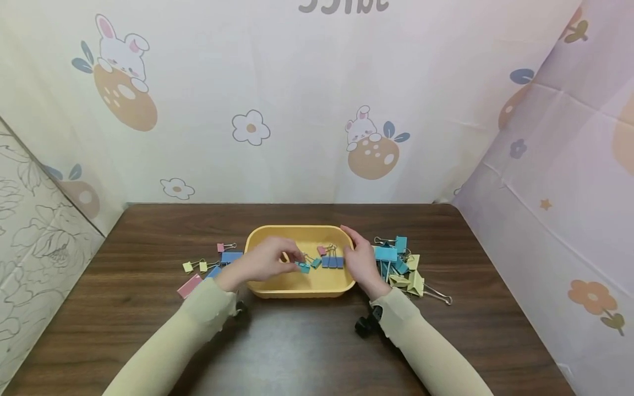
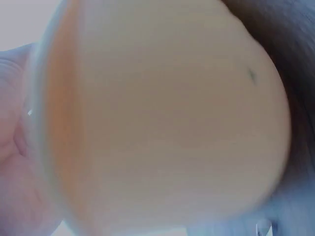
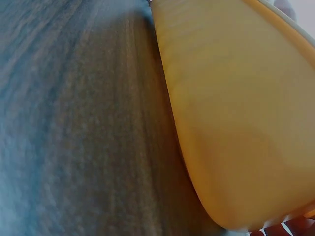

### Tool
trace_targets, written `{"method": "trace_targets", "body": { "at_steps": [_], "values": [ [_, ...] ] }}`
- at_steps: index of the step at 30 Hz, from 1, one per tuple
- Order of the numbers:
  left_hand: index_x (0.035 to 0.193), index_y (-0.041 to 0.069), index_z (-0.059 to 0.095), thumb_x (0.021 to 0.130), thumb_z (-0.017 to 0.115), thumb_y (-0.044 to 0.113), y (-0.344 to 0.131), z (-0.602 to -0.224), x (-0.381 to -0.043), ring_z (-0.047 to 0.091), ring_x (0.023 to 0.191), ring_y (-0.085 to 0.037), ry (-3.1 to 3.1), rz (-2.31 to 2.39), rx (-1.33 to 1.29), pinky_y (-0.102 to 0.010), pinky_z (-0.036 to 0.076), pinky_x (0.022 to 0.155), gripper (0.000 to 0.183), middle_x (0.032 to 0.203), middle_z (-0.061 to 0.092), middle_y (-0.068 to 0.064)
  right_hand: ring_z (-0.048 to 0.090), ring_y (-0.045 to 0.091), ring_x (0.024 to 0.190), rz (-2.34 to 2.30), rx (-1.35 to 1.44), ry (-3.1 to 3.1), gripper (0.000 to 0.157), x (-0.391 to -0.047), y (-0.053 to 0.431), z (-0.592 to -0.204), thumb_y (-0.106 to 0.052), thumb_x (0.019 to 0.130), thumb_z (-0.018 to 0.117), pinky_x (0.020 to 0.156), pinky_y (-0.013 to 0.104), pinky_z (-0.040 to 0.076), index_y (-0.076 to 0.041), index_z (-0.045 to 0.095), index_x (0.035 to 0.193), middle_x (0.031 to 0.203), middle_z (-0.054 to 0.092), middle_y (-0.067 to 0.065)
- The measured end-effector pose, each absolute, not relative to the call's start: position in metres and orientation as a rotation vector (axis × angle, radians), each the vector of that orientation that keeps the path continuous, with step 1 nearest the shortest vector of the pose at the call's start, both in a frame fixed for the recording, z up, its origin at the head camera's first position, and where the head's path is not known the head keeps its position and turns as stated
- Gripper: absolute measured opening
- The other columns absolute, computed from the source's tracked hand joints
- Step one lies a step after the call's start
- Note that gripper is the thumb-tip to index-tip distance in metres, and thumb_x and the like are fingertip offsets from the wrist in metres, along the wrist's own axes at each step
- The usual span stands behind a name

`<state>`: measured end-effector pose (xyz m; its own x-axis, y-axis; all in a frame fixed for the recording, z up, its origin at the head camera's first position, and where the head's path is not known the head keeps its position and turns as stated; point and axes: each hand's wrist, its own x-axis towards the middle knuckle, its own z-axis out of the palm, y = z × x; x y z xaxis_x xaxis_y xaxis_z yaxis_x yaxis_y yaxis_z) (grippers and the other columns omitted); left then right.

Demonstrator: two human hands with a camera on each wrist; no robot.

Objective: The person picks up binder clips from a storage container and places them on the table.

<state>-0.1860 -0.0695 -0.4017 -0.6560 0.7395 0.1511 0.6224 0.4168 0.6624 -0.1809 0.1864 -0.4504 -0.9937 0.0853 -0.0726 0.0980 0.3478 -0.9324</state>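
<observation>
A yellow plastic bin (image 1: 282, 287) stands mid-table with several binder clips inside. My left hand (image 1: 269, 258) reaches over its left side and pinches a small teal binder clip (image 1: 304, 268) above the bin's floor. At the right end, my right hand (image 1: 362, 263) grips the bin's rim. A blue binder clip (image 1: 332, 262), a small pink one (image 1: 322, 251) and another teal one (image 1: 316, 263) lie inside, between the hands. The bin's outer wall (image 2: 172, 113) fills the left wrist view, blurred, with part of the palm (image 2: 19, 147) beside it. In the right wrist view, the bin's side (image 3: 236, 113) hides most of the hand.
Left of the bin lie pink (image 1: 190, 286), blue (image 1: 231, 257) and small yellow binder clips (image 1: 187, 267). To its right is a pile of teal (image 1: 386, 253) and yellow binder clips (image 1: 416, 283). A printed curtain (image 1: 307, 165) hangs behind the dark wooden table (image 1: 292, 341).
</observation>
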Motion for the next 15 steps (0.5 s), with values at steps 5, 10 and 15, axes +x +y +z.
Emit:
{"method": "trace_targets", "body": {
  "at_steps": [5,10,15],
  "values": [
    [0.094,0.017,0.074,0.087,0.078,0.012,-0.107,-0.395,-0.178,0.062,0.083,-0.007,2.588,1.206,1.136,-0.032,0.054,0.073,0.01,0.09,0.068,0.013,0.05,0.025,0.129,-1.776,0.178,2.572,0.052,-0.181,0.186,-0.45,0.002,0.099,0.047,0.105,0.043,0.041,-0.017,0.048,0.148,0.148,0.048,0.008],
    [0.092,0.021,0.073,0.087,0.078,0.014,-0.143,-0.388,-0.167,0.063,0.079,-0.009,2.653,1.314,1.045,-0.03,0.054,0.069,0.011,0.088,0.067,0.012,0.049,0.026,0.13,-1.765,0.175,2.576,0.051,-0.181,0.186,-0.449,0.001,0.1,0.047,0.105,0.043,0.041,-0.017,0.048,0.148,0.148,0.047,0.008],
    [0.092,0.023,0.074,0.086,0.079,0.014,-0.175,-0.387,-0.159,0.064,0.078,-0.009,2.744,1.306,0.938,-0.028,0.055,0.068,0.012,0.089,0.066,0.012,0.048,0.026,0.131,-1.762,0.2,2.562,0.052,-0.18,0.186,-0.449,0.001,0.1,0.047,0.106,0.044,0.04,-0.019,0.048,0.148,0.149,0.046,0.007]
  ]
}}
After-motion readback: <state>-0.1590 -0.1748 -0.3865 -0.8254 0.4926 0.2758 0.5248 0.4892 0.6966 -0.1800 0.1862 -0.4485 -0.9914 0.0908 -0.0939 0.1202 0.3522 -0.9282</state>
